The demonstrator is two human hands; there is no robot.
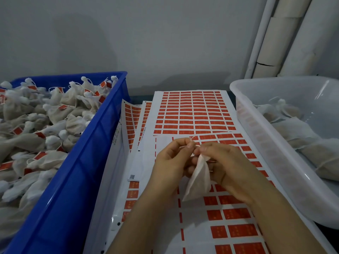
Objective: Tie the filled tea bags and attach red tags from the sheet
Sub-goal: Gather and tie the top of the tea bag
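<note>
A small white mesh tea bag filled with pale contents (198, 178) hangs at the centre of the view, slightly toward 5 o'clock, its gathered neck uppermost and its body drooping downward above the tag sheets. The right hand (225, 167), entering from 5 o'clock, curls its fingers round the neck of the bag and holds it. The left hand (170, 160), entering from 6 o'clock, meets it at the bag's top; its thumb and forefinger are pinched narrowly together on what appears to be the thin white string, though blur prevents a certain reading. A fleck of red shows between the fingertips of the two hands; whether it is a tag cannot be told.

Beneath the hands lies a white backing sheet of red rectangular tags (236, 230), partly stripped along its left columns. A second, fuller sheet of red tags (192, 112) lies toward 12 o'clock, overlapping further sheets (131, 118) fanned out at 11 o'clock.

At 9 o'clock stands a blue plastic crate (77, 180), heaped with tied white tea bags carrying red tags (36, 129). At 3 o'clock sits a translucent white plastic tub (256, 129) holding untagged filled bags (300, 131). Pale cylindrical pipes (278, 37) rise against the grey wall at 1 o'clock.
</note>
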